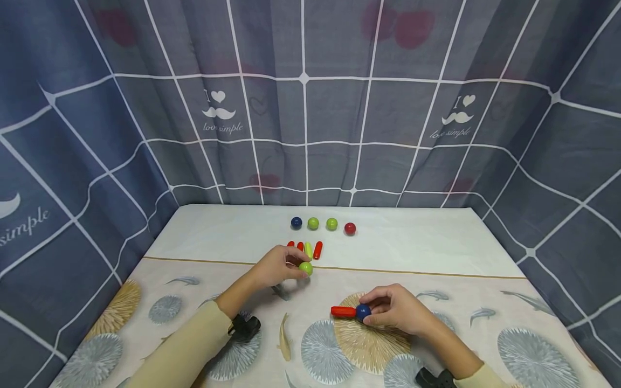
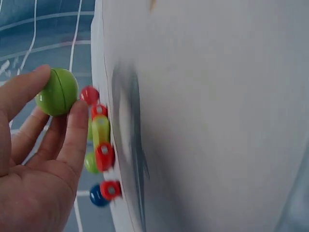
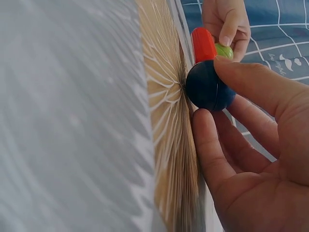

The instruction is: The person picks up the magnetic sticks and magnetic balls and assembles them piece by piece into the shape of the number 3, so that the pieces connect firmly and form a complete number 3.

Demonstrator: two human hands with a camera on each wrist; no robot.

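Note:
Between thumb and fingers my left hand [image 1: 280,268] pinches a green ball [image 1: 305,268], held just in front of a row of short sticks. In the left wrist view a seam runs round this green ball [image 2: 58,92]. My right hand [image 1: 395,309] grips a dark blue ball [image 1: 363,312] low over the patterned cloth. A red stick [image 1: 343,311] extends leftward from the blue ball, end against it; whether the two are joined I cannot tell. The right wrist view shows the blue ball [image 3: 208,87] between thumb and fingertips, with the red stick [image 3: 203,44] beyond.
Behind my left hand lie a yellow-green stick [image 1: 308,250] and several red sticks [image 1: 317,250]. Farther back sit a blue ball [image 1: 296,222], two green balls [image 1: 332,224] and a red ball [image 1: 350,229]. A grey checked curtain [image 1: 335,113] encloses the table [image 1: 412,237].

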